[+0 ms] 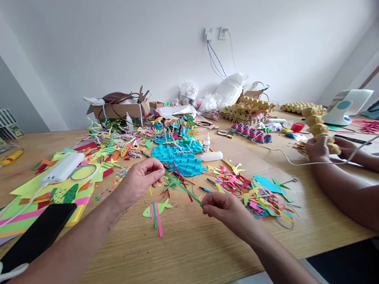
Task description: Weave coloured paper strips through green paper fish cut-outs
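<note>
A narrow green paper strip (pixel 183 188) is stretched between my two hands above the table. My left hand (pixel 147 174) pinches its upper left end, and my right hand (pixel 223 207) pinches its lower right end. Just below my left hand lies a light green paper fish (pixel 164 206) with pink and green strips (pixel 159 222) across its body. Behind the green strip, red paper strips (pixel 184 182) lie on the wood, partly covered by it. Blue painted egg-carton pieces (pixel 177 158) sit farther back.
Coloured paper scraps (pixel 246 185) are heaped to the right. Paper sheets (pixel 19 205), a white power bank (pixel 62 167) and a black phone (pixel 40 234) lie left. Glue bottles (pixel 207 144) stand behind. At right, another person's hands (pixel 319 148) hold a yellow egg-carton piece (pixel 316 124); a white cable (pixel 297 163) crosses there.
</note>
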The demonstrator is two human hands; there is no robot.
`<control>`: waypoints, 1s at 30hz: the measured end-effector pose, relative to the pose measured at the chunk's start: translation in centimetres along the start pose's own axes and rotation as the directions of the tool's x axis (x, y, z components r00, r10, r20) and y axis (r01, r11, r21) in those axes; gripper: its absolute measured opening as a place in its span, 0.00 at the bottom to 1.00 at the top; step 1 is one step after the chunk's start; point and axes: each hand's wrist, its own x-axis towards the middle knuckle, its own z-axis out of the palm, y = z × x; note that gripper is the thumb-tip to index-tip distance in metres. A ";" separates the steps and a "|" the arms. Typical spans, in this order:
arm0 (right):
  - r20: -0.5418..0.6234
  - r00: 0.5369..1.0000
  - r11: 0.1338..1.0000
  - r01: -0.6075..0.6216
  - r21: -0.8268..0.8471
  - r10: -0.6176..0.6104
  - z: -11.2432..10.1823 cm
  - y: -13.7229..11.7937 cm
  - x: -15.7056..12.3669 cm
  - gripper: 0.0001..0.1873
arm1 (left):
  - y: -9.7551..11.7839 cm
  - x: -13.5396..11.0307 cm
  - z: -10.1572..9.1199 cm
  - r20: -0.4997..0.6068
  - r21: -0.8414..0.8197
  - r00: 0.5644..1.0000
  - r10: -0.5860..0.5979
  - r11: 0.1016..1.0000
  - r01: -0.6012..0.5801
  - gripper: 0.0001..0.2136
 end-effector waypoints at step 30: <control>0.377 0.925 0.621 -0.276 0.733 -0.034 3.7 -3.4 -0.3 0.14 | 1.6 -2.6 0.1 0.328 0.219 0.914 0.240 0.921 -0.321 0.09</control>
